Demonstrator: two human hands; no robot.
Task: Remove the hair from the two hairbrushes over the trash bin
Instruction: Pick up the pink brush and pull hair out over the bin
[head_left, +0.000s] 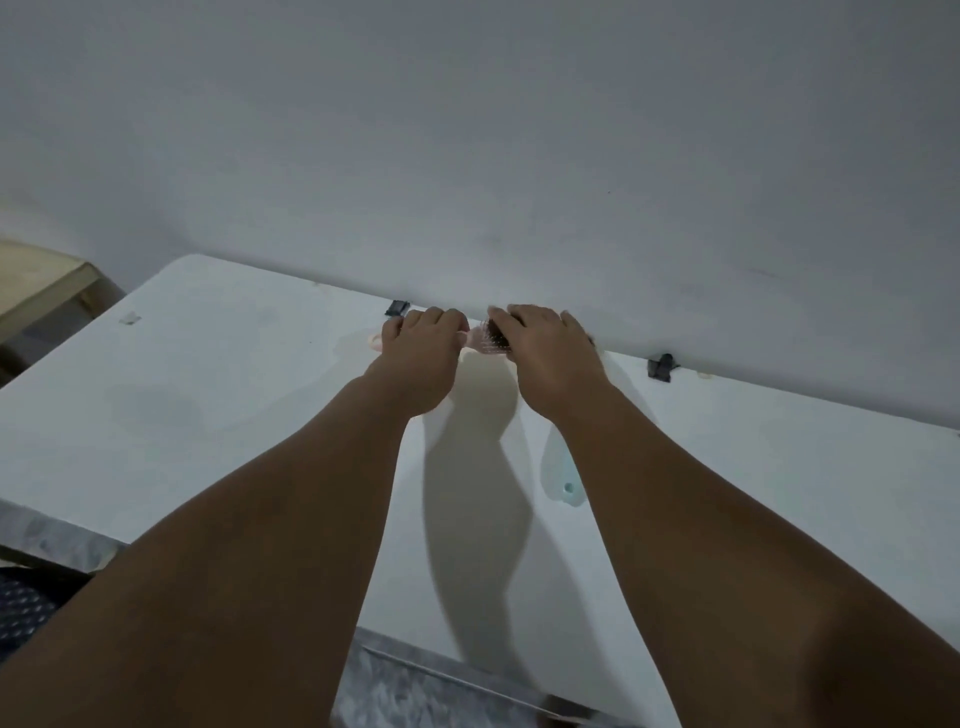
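Both hands at the far edge of the white tabletop (208, 395).
Left hand (423, 358) clenches the pale pink plastic hairbrush (480, 343); right hand (550, 353) covers its bristles (grip unclear).

There is just one camera, and it sits up on the person's head. It looks forward and down along both bare arms to a white table (208, 415) and the wall (467, 130) behind its far edge. The arms fill the bottom, very near. The table's far edge sits mid-picture. Its near left corner shows; the right side runs off.
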